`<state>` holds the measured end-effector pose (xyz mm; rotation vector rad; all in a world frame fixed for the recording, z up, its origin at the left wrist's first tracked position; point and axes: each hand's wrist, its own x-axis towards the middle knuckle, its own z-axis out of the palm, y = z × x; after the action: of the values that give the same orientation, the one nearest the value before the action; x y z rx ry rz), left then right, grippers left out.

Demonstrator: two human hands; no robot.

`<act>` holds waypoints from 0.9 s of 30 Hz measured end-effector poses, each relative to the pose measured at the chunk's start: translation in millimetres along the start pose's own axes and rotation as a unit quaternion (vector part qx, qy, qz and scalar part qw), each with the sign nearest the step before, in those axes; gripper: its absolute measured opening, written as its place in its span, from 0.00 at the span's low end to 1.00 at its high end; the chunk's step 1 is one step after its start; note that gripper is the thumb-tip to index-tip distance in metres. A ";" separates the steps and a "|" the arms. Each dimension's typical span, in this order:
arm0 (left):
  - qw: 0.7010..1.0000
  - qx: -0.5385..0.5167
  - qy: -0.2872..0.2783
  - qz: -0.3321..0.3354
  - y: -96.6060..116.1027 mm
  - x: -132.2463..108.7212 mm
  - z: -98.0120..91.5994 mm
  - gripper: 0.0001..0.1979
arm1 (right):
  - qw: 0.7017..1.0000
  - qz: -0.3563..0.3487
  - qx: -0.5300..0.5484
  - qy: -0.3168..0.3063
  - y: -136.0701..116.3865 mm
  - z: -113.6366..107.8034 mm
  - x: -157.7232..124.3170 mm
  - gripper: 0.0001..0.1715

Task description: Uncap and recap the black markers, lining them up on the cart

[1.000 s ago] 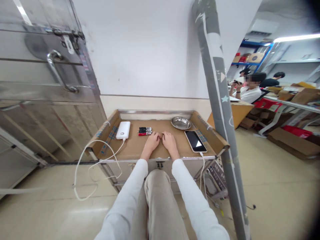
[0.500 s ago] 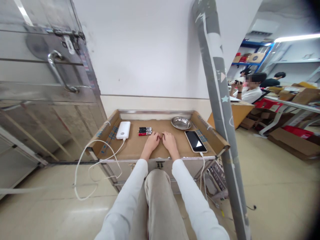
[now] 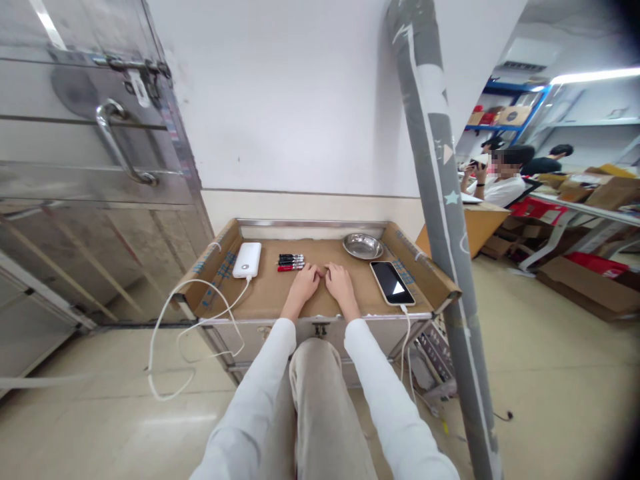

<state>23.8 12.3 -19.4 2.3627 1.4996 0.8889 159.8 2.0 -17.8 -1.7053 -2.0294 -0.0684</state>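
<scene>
My left hand (image 3: 305,283) rests palm down on the cardboard-covered table top (image 3: 270,300), its fingers lying loosely and holding nothing. Just beyond its fingertips is a small row of black and red marker pens (image 3: 291,263). Close beside it, my right hand (image 3: 339,283) also lies on the cardboard with nothing in it; the two hands almost meet at the thumbs. Farther back on the right sits a round, shallow metal dish (image 3: 363,246). A phone (image 3: 393,283) with a dark screen lies to the right of my right hand.
At the table's left is a white power bank (image 3: 247,260), its white cable (image 3: 156,333) looping past the edge. Raised cardboard-covered sides (image 3: 420,267) border the top. A long grey wrapped roll (image 3: 440,173) leans at the right. People (image 3: 505,177) sit farther off.
</scene>
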 end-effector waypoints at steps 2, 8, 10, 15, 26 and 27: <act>1.000 0.001 0.002 0.003 0.1 -0.2 0.0 0.09 | 1.000 0.001 -0.002 0.001 0.5 0.6 0.2 0.19; 1.000 0.026 0.017 0.001 -0.4 0.0 0.3 0.10 | 1.000 0.001 -0.004 0.001 0.0 -0.4 -0.2 0.19; 0.998 0.057 0.034 -0.008 1.7 -0.9 -1.5 0.09 | 1.000 0.000 -0.002 0.002 -0.4 -0.8 -0.4 0.19; 0.970 0.151 0.146 -0.126 14.2 -5.9 -11.7 0.11 | 1.000 0.002 0.004 0.004 -1.0 -1.7 -0.6 0.19; 0.916 0.272 0.180 -0.235 21.0 -14.5 -10.1 0.13 | 1.000 0.005 0.020 0.002 -1.1 -2.9 -0.7 0.19; 0.917 0.275 0.176 -0.229 20.2 -14.3 -9.6 0.13 | 1.000 0.005 0.020 0.001 -1.0 -2.6 -0.6 0.19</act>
<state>29.0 -11.0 -7.7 2.0579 2.6054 0.8834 159.8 0.3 -15.4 -1.6894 -2.0073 -0.0255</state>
